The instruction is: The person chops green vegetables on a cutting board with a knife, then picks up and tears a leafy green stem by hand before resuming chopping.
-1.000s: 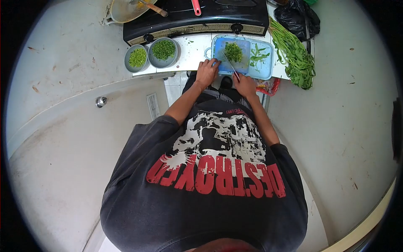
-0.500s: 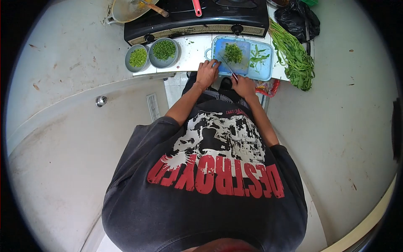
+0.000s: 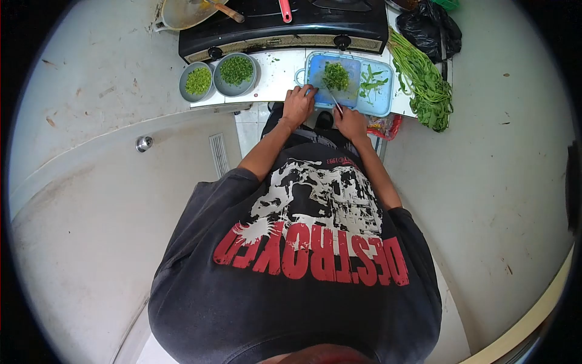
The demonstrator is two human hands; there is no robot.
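My right hand (image 3: 351, 124) is closed round the handle of a knife (image 3: 334, 101), its blade slanting up and left over the cutting board. On the blue cutting board (image 3: 347, 99), a heap of finely chopped greens (image 3: 335, 76) sits near the middle. My left hand (image 3: 298, 105) has its fingers bent over the near left corner of the board, which they seem to hold. Beneath the board is a light-blue tray (image 3: 387, 104) with a handle loop at its left. Loose green leaves (image 3: 372, 81) lie in the tray's right part.
Two grey bowls of chopped greens, a smaller bowl (image 3: 197, 84) and a larger bowl (image 3: 235, 75), stand left on the white counter. Behind is a black gas stove (image 3: 273, 27) with a pan (image 3: 182, 15). A leafy bunch (image 3: 427, 91) and black plastic bag (image 3: 427, 27) lie right.
The knife blade has tilted a little to the right and its angle is steeper. My left hand stays at the board's corner; the chopped heap looks the same.
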